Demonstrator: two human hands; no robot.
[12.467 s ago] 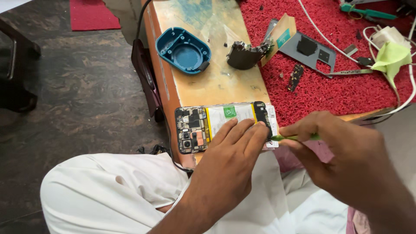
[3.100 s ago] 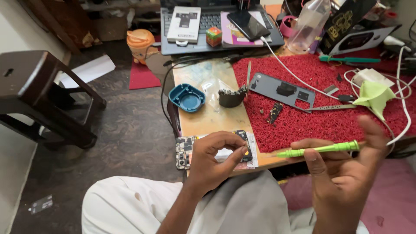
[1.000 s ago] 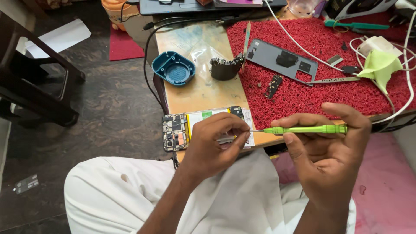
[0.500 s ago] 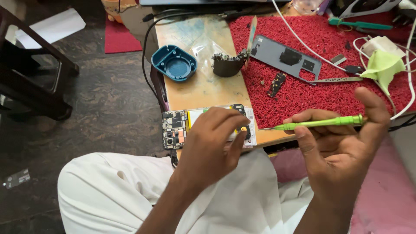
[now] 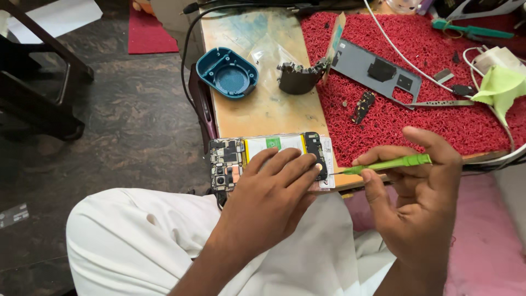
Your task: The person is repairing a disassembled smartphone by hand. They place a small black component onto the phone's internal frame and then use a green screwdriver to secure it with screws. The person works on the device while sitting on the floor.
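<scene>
Head view: looks down on a repair bench [image 5: 263, 109] and two bare hands, lower half of the frame.
Phone: opened phone [image 5: 257, 156] lies flat at the near bench edge, centre of the frame, back cover off, circuit board [image 5: 226, 164] bared at its left end, white and green battery [image 5: 271, 144] still seated in the middle.
Done so far: rear shell removed; grey back panel [image 5: 378, 71] parked upper right on the red mat [image 5: 438, 115]; small dark bracket [image 5: 362, 107] loose on the mat; dark curved frame part [image 5: 298, 77] lying upper centre.
Left to do: board, battery and lower module still in the body, so judged roughly midway through the strip-down; nothing lifted out of the body at this instant.
Left hand: left hand [image 5: 268, 194] pressed flat over the phone's right half, fingers [image 5: 290, 164] spread and resting on battery and lower board, pinning rather than gripping.
Right hand: right hand [image 5: 416, 203] lower right, fingers closed narrowly around a green screwdriver [image 5: 392, 163], held almost level.
Tool tip: pointed left, at the phone's right end, just beside the left fingertips; actual contact too fine to tell.
Nearby: teal oval tray [image 5: 226, 71] upper left of centre, green cloth [image 5: 501, 87] at far right, white cable [image 5: 416, 60] crossing the mat.
</scene>
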